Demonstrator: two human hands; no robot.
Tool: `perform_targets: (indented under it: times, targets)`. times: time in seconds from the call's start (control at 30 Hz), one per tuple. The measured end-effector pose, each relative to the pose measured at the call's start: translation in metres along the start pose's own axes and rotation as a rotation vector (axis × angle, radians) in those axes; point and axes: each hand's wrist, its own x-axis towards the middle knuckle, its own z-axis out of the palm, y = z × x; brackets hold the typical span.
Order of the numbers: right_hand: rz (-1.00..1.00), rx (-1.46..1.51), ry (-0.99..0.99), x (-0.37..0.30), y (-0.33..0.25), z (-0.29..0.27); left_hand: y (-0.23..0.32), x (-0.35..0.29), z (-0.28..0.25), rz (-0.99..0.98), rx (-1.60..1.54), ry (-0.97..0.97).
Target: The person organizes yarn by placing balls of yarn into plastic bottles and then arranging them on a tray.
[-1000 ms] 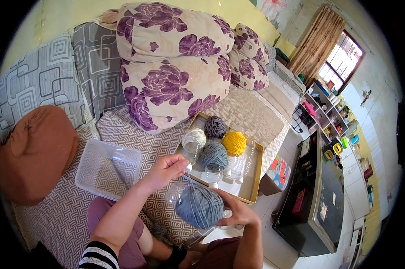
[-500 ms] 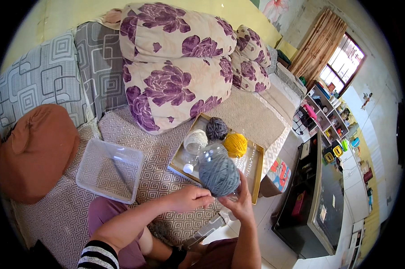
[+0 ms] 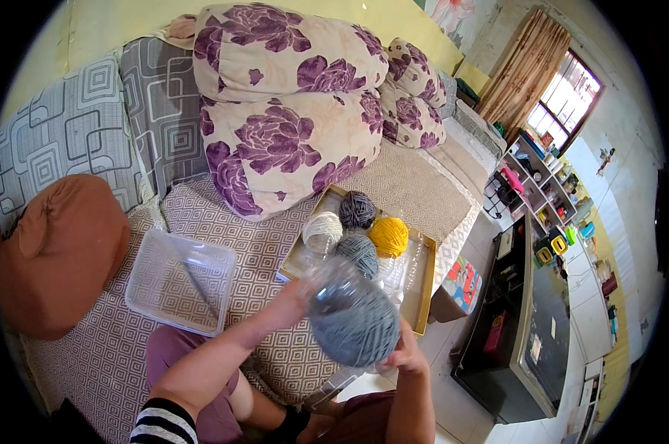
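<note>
Right hand (image 3: pixel 408 354) in a low hold on the grey-blue yarn ball (image 3: pixel 357 329), left hand (image 3: pixel 293 299) alongside, its grip unclear.

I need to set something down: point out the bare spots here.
Free: the patterned cover between the clear tub and gold-edged tray, and the beige mat between tray and floral bundle. Crowded: the tray, where four yarn balls sit, and its near edge, behind the held gray yarn.

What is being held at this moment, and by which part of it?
The right hand holds a clear bottle wound with grey-blue yarn, by its lower right end. The left hand blurs beside the opposite end; its grip cannot be told.
</note>
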Motion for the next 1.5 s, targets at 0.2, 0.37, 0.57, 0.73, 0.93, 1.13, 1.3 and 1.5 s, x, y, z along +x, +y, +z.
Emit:
perform_targets:
  times: [0.2,0.37,0.57,0.73,0.93,1.13,1.3,1.5]
  targets:
    - [-0.186,-0.182,0.414,0.016,-0.004,0.009,0.021,-0.014,0.021,-0.344,-0.131,-0.57]
    - [0.111,-0.825,0.311,0.014,-0.009,0.014,0.043,0.004,-0.004,-0.391,-0.259,-0.632]
    - [0.179,-0.667,-0.088,0.008,-0.013,0.009,0.031,0.012,-0.041,-0.58,-0.519,-0.203]
    - [0.04,-0.313,-0.167,0.003,-0.012,0.003,0.01,0.011,-0.039,-0.497,-0.342,-0.11]
    - [-0.144,-0.059,0.293,0.014,-0.004,0.011,0.01,-0.01,0.007,-0.413,-0.266,-0.325]
    - [-0.073,-0.594,0.431,0.016,0.0,0.006,0.035,0.001,0.0,-0.453,-0.155,-0.619]
    - [0.23,-0.796,0.068,0.011,-0.008,0.008,0.032,0.011,-0.031,-0.568,-0.442,-0.257]
    - [0.025,-0.425,-0.215,0.007,-0.011,0.003,0.01,0.014,-0.035,-0.71,-0.472,-0.102]
